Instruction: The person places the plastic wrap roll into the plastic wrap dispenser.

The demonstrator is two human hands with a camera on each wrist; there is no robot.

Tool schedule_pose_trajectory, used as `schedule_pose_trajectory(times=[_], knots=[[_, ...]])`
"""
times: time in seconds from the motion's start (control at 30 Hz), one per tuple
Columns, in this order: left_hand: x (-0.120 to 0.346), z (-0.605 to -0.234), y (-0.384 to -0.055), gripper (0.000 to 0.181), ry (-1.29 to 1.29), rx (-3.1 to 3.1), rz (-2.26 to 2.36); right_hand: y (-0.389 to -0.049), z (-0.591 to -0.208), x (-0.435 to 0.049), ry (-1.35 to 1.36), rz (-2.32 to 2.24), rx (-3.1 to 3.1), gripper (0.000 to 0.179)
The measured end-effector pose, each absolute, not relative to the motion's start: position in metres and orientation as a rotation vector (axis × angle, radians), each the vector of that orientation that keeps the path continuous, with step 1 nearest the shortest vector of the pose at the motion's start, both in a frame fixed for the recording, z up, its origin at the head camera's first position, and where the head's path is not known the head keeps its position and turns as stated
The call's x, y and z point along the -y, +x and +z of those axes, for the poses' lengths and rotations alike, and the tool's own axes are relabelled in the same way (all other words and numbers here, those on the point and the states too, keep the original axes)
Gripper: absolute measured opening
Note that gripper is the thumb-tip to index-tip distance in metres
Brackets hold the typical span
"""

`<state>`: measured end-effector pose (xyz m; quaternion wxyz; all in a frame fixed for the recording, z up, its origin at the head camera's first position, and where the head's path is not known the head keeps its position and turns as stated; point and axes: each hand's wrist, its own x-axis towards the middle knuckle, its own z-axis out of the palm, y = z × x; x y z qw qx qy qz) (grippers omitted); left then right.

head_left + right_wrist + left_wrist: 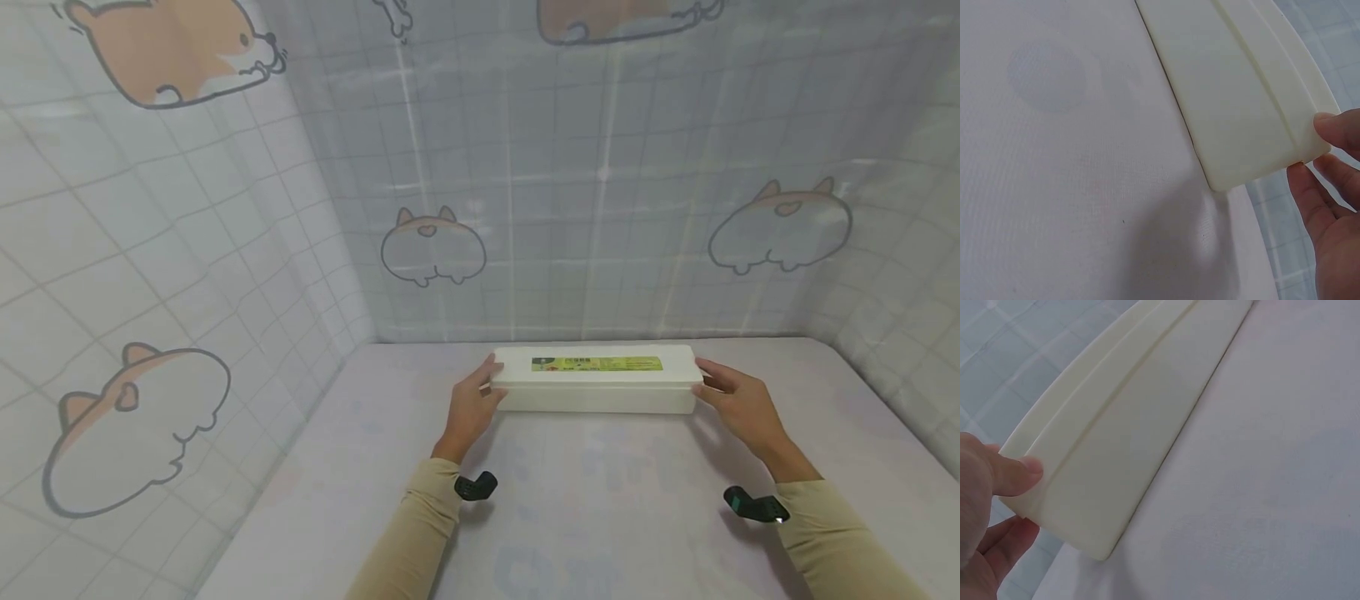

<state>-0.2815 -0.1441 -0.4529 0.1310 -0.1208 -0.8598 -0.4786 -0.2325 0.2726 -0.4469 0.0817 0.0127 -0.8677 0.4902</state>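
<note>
A long white lidded box [596,398] lies across the far part of the table, with a green and yellow label [597,364] on its lid. At its left end my left hand [472,408] grips the lid's corner, thumb on the front edge and fingers round the end. My right hand [742,408] holds the opposite end in the same way. In the left wrist view, the thumb [1019,475] presses near the seam between lid and body. The right wrist view has the thumb [1338,130] at the lid's corner and fingertips under the lid's edge.
The table [585,500] has a pale cloth cover. Behind it and at both sides hang grid-patterned curtains [555,167] with cartoon dog prints. A dark device [476,486] sits at the left wrist, another dark device [753,505] at the right.
</note>
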Motion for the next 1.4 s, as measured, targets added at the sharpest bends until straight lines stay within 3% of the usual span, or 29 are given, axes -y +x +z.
schedule_pose_trajectory(times=[0.47,1.07,1.4], knots=[[0.156,-0.45,-0.286,0.049,-0.318,2.626,-1.431,-0.231,-0.454,-0.274,-0.008,1.506,2.598,0.064],[0.158,-0.457,-0.281,0.047,-0.241,2.643,-1.48,-0.232,-0.459,-0.275,0.109,1.461,2.589,0.054],[0.157,-0.454,-0.281,0.046,-0.26,2.618,-1.447,-0.23,-0.459,-0.276,0.026,1.471,2.624,0.06]])
